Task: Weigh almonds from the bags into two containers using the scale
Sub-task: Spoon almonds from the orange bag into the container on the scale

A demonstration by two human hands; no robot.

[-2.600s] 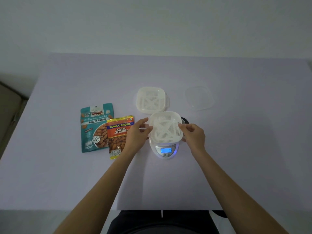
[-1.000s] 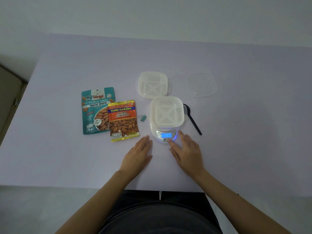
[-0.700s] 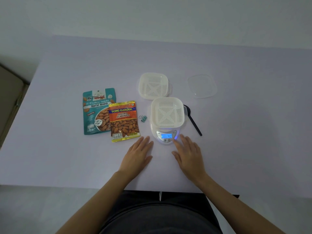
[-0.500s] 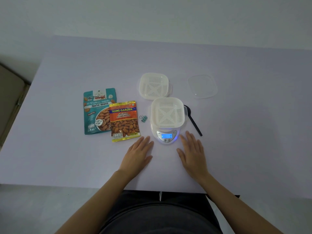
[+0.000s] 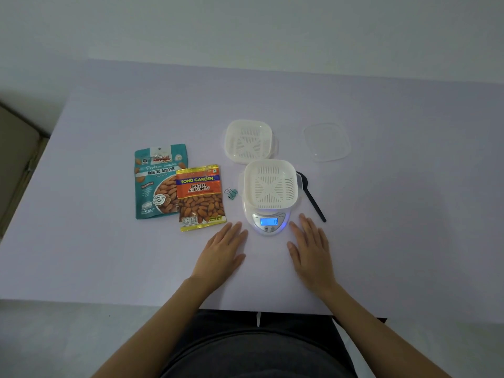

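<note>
White slotted container (image 5: pixel 270 184) empty on the scale (image 5: pixel 268 222), mid-desk (image 5: pixel 409 214), toward the front edge. Display lit, reading zero. Second container (image 5: pixel 248 140) right behind, toward the back edge, also empty; touching or not, hard to say.

Two almond bags flat on the left: orange bag (image 5: pixel 201 197) near the scale, overlapping the teal bag (image 5: pixel 158 184) further toward the left edge. No telling whether either is opened. Small clip (image 5: pixel 231 192) between orange bag and scale. Black spoon (image 5: pixel 311 196) on the right, bowl end tucked behind the container. Clear lid (image 5: pixel 326 141) well apart, toward the back right.

Left hand (image 5: pixel 222 255) and right hand (image 5: pixel 311 252) flat on the desk either side of the scale's front, fingers straight, gripping nothing.

Looks zeroed with the container aboard, filling not yet begun. Next up, probably: reach left for a bag, get it open, then pour or spoon slowly with an eye on the numbers.
</note>
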